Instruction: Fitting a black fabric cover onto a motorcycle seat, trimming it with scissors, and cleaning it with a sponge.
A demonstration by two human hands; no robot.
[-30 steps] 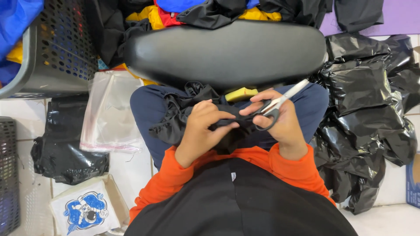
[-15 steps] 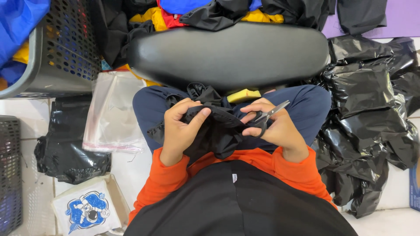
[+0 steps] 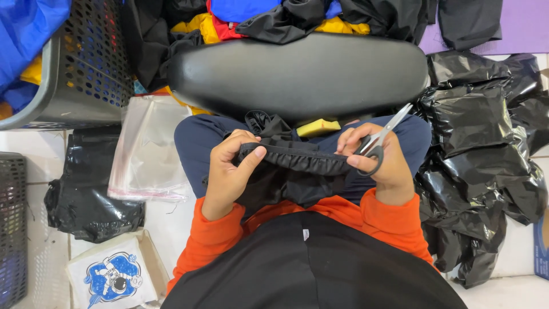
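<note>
A black garment (image 3: 297, 171) with a gathered elastic band lies across my lap. My left hand (image 3: 229, 171) pinches the band's left end between thumb and fingers. My right hand (image 3: 380, 160) holds the band's right end and also grips a pair of scissors (image 3: 380, 140), its black handle around my fingers and its blades pointing up to the right. The band is pulled out straight between the two hands. A yellow piece (image 3: 318, 127) lies on my lap just beyond the garment.
A black padded seat (image 3: 303, 71) stands in front of my knees, with coloured clothes piled behind it. Grey mesh baskets (image 3: 86, 68) stand at the left. Clear plastic bags (image 3: 150, 149) lie left of my leg. Black plastic bags (image 3: 486, 160) are heaped on the right.
Both hands moved apart and stretched the garment's elastic band flat between them. The scissors in my right hand swung so the blades point up and to the right.
</note>
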